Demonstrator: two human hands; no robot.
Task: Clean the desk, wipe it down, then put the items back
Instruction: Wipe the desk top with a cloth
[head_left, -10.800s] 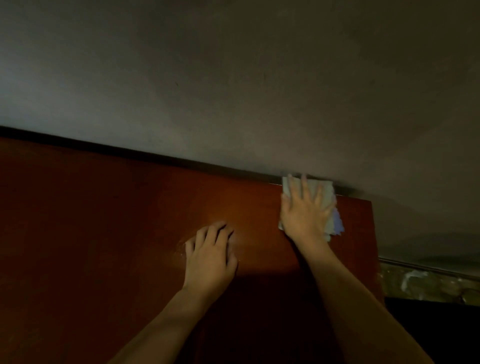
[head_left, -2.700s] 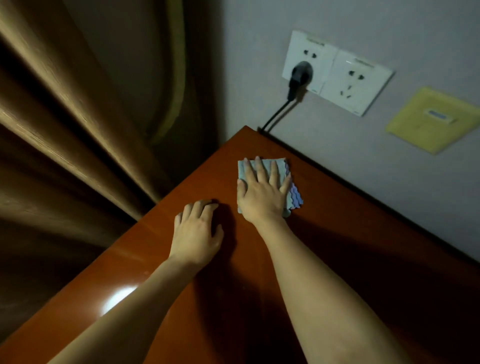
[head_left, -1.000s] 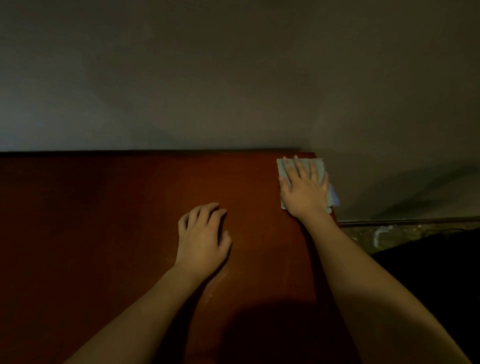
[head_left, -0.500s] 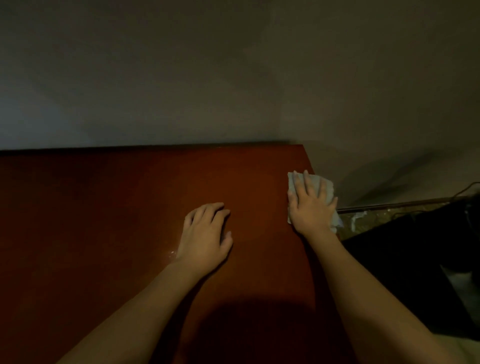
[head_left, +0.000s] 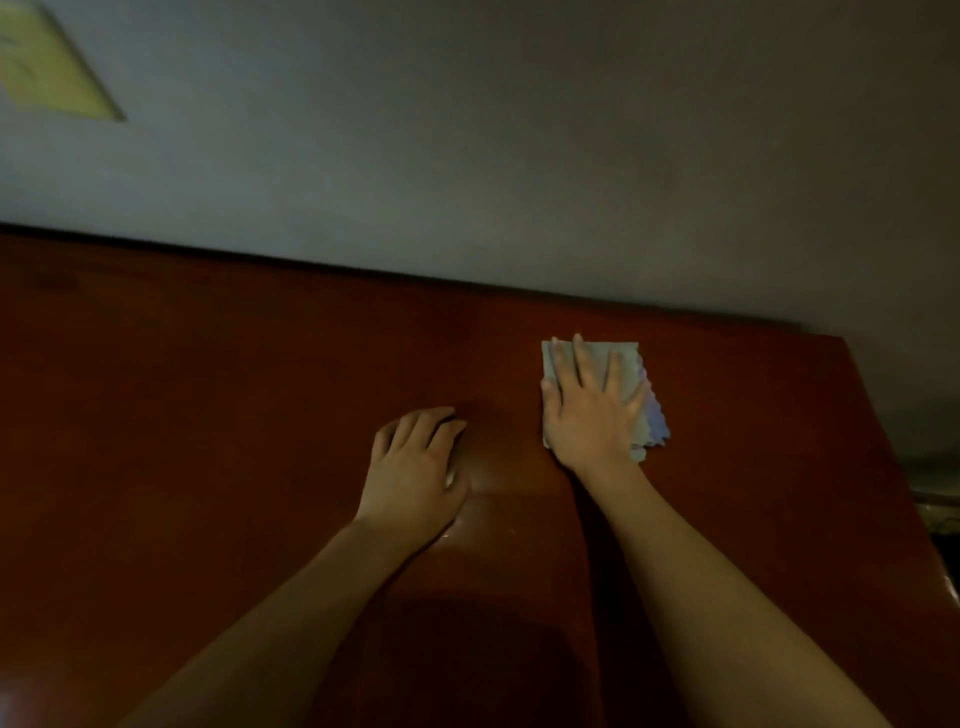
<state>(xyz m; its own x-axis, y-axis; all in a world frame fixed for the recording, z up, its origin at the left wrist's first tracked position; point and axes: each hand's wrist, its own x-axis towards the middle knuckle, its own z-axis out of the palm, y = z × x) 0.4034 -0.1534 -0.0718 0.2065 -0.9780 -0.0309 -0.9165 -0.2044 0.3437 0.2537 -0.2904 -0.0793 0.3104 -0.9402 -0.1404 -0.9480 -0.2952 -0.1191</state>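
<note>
Head view, cloth (head_left: 628, 364) flat under right hand (head_left: 589, 415) fingers (head_left: 579, 358), desk (head_left: 208, 415)

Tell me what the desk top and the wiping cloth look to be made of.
Desk top: seemingly wood or wood veneer, reddish-brown under a glossy varnish; light glints off it. Cloth: soft woven fabric, likely microfibre, pale grey-blue with a zigzag-cut edge, lying flat under the right hand.
</note>
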